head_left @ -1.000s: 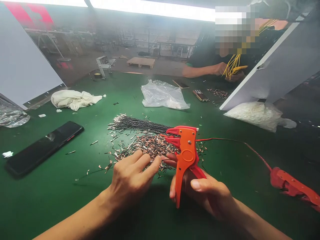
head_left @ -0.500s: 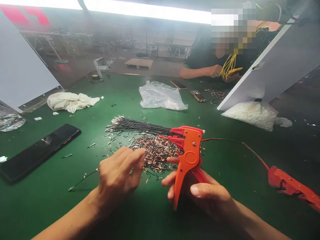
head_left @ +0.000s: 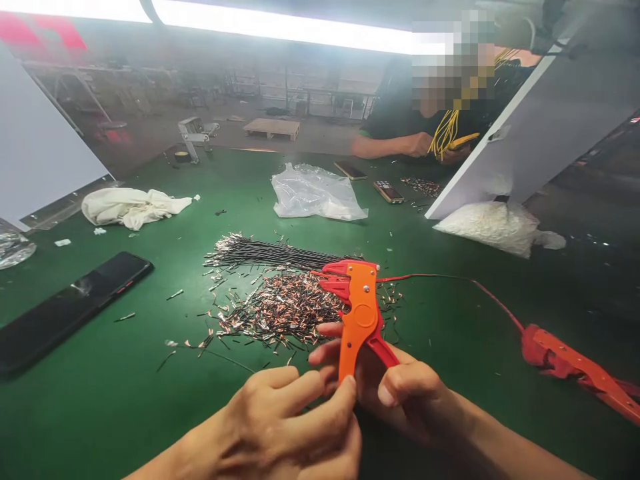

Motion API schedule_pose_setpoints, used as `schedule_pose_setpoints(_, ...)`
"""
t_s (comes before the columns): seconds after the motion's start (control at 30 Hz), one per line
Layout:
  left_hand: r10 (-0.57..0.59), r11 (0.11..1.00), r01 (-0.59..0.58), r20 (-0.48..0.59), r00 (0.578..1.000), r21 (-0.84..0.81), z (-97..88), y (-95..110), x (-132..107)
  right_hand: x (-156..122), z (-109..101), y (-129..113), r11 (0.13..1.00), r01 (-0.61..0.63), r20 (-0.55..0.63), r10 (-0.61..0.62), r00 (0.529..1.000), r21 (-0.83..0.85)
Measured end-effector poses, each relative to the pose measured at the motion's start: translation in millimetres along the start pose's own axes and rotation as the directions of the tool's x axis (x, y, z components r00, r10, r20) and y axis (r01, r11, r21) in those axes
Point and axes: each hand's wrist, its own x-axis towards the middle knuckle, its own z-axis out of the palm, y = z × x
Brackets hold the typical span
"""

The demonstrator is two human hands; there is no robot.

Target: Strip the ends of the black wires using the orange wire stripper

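My right hand [head_left: 415,393] is wrapped round an orange and red wire stripper [head_left: 364,313], held upright with its red jaws pointing left. Close by, my left hand [head_left: 300,420] is closed in a pinch at the stripper's lower handle. A thin wire [head_left: 220,353] with a small terminal at its far end trails out leftward from my left fingers; their tips are partly hidden. Behind the stripper lies a bundle of black wires [head_left: 280,252] with silvery terminals at the left end. In front of that bundle is a pile of short wire scraps [head_left: 285,307].
A black phone [head_left: 75,310] lies at left, a white cloth [head_left: 133,207] behind it. A clear plastic bag [head_left: 315,193] sits mid-table. At right are a second stripper [head_left: 575,370] and a filled bag [head_left: 493,227]. Across the table, a person's hand [head_left: 417,143] is near yellow wires [head_left: 444,133].
My left hand has moved right and toward me, up to the stripper's handle, drawing the wire along. The stripper in my right hand has shifted slightly left. The view has turned a little.
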Motion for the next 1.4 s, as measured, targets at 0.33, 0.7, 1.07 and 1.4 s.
schedule_pose_setpoints(0.33, -0.089, 0.978, 0.086, -0.010, 0.996, -0.190, 11.1, 9, 11, 1, -4, 2, 0.997, 0.026, -0.012, -0.025, 1.000, 0.078)
schedule_pose_setpoints(0.7, -0.413, 0.871, 0.482, -0.388, 0.824, 0.097, 0.1, -22, 6, -13, -5, 12, 0.914, 0.131, -0.008, -0.145, 0.989, -0.383)
schedule_pose_setpoints(1.07, -0.239, 0.912, 0.344, -0.392, 0.888, 0.223, 0.9, -10, 9, -7, 1, 19, 0.955, 0.089, -0.010, -0.095, 0.995, -0.284)
schedule_pose_setpoints(1.4, -0.210, 0.940, 0.274, -0.290, 0.934, 0.202, -8.8, -2, 14, -4, 6, 20, 0.975, 0.032, -0.050, -0.044, 0.998, -0.220)
